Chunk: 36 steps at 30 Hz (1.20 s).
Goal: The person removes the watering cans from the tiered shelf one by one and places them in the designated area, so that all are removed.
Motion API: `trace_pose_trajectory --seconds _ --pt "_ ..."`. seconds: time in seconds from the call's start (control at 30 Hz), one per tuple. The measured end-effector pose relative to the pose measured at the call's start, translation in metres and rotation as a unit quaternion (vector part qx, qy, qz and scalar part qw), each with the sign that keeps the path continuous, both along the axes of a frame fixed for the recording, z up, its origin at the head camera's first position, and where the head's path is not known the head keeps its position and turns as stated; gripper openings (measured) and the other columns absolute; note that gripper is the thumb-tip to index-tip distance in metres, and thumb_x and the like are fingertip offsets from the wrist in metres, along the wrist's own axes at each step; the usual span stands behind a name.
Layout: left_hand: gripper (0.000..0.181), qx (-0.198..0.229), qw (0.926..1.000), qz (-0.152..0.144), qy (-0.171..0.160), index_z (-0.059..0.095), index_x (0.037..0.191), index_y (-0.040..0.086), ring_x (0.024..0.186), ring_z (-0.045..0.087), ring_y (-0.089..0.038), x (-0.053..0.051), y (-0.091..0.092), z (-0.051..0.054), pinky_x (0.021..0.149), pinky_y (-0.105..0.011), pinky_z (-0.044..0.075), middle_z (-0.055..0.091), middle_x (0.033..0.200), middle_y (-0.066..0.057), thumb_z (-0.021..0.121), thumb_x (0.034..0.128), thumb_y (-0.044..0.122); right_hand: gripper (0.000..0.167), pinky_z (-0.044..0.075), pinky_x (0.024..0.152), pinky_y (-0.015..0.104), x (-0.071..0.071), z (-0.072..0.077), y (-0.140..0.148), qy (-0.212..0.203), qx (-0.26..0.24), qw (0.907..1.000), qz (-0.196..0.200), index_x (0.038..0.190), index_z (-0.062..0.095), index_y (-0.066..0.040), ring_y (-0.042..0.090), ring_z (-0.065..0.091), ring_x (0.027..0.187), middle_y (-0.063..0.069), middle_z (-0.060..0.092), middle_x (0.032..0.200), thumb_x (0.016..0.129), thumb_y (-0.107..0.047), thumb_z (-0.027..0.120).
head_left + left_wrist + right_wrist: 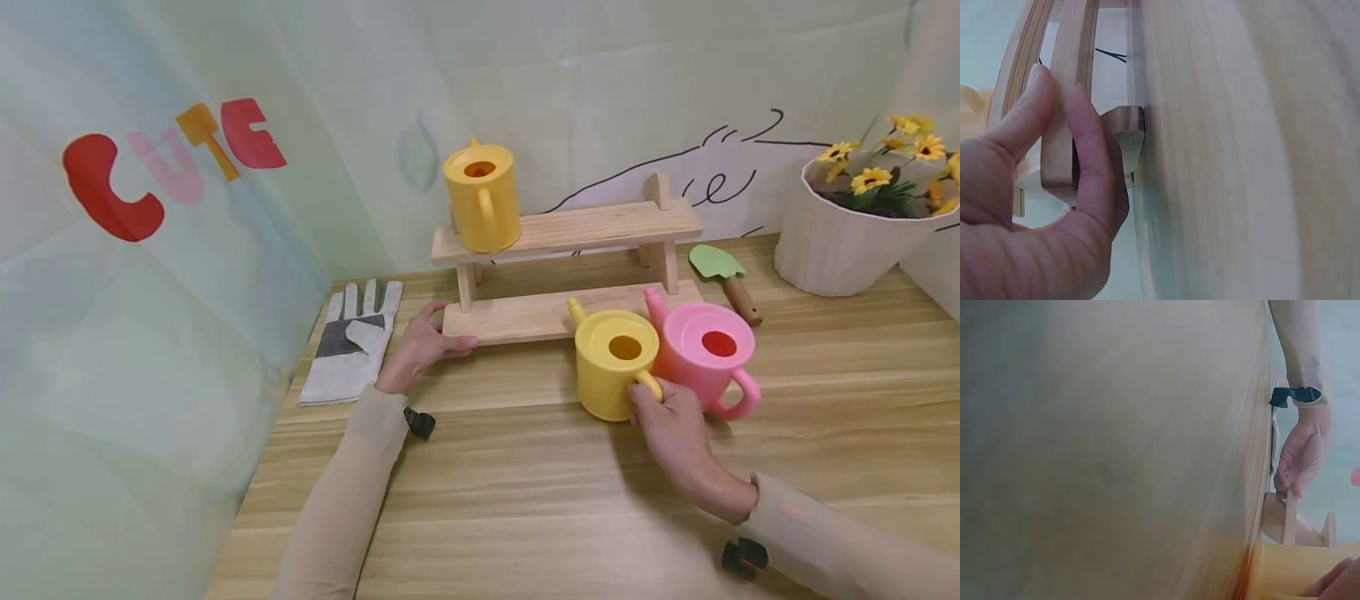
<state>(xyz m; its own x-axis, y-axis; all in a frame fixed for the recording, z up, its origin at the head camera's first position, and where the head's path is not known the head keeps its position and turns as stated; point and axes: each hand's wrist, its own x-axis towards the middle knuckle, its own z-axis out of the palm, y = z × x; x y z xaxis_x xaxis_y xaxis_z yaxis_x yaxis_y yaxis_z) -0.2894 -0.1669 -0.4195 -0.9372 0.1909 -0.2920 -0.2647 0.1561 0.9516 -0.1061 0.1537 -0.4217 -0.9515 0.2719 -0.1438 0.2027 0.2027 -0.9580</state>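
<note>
Three watering cans (pixel 604 377), perhaps ten flowers (pixel 871 180).

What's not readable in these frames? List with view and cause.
Head: left side of the pink watering can, behind the front yellow watering can.
Head: most of the spout on the upper yellow watering can, behind its own body.
Head: part of the rightmost yellow flowers, cut off by the right edge.
Right wrist: most of the right hand, cut off by the frame's bottom-right corner.
Right wrist: tabletop grain, blurred.

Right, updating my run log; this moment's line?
left hand: grips shelf | right hand: holds front yellow watering can | pink can: beside it
</note>
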Motion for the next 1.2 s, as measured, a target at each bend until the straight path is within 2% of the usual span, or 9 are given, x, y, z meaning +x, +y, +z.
trace_pose_trajectory --seconds 0.33,0.67,0.97,1.2 --pt "0.098 0.003 1.0000 0.000 -0.003 0.022 0.171 0.007 0.074 0.076 -0.010 -0.0001 0.0004 0.0009 0.075 -0.022 0.069 0.060 0.140 -0.029 0.078 0.0927 -0.014 0.035 0.037 0.051 0.025 0.0003 -0.0020 0.0027 -0.006 -0.002 1.0000 0.007 0.077 0.068 0.001 0.016 0.047 0.060 -0.003 0.056 0.059 0.106 -0.016 0.057" --pt "0.099 -0.002 0.9999 -0.004 -0.009 0.021 0.172 0.008 0.078 0.077 -0.011 -0.0007 -0.0005 0.0017 0.076 -0.022 0.070 0.055 0.150 -0.033 0.078 0.0935 -0.012 0.038 0.045 0.059 0.023 0.0023 -0.0011 0.0041 -0.007 -0.013 0.9996 0.024 0.068 0.062 -0.007 0.016 0.053 0.069 -0.004 0.066 0.069 0.105 -0.014 0.059" --pt "0.098 -0.006 0.9999 -0.004 -0.009 0.022 0.171 0.008 0.078 0.077 -0.010 -0.0008 0.0002 0.0006 0.077 -0.022 0.070 0.056 0.150 -0.033 0.078 0.0934 -0.012 0.035 0.051 0.065 0.021 0.0035 0.0004 0.0053 -0.012 -0.014 0.9994 0.029 0.073 0.065 -0.003 0.014 0.058 0.074 -0.004 0.067 0.071 0.106 -0.013 0.059" --pt "0.099 0.002 1.0000 0.000 -0.008 0.022 0.171 0.007 0.074 0.076 -0.010 -0.0005 0.0009 0.0009 0.075 -0.022 0.070 0.058 0.142 -0.030 0.078 0.0928 -0.014 0.029 0.055 0.072 0.021 0.0035 0.0019 0.0087 -0.028 0.000 0.9989 0.037 0.087 0.070 0.000 0.015 0.060 0.078 -0.004 0.067 0.074 0.108 -0.017 0.061"
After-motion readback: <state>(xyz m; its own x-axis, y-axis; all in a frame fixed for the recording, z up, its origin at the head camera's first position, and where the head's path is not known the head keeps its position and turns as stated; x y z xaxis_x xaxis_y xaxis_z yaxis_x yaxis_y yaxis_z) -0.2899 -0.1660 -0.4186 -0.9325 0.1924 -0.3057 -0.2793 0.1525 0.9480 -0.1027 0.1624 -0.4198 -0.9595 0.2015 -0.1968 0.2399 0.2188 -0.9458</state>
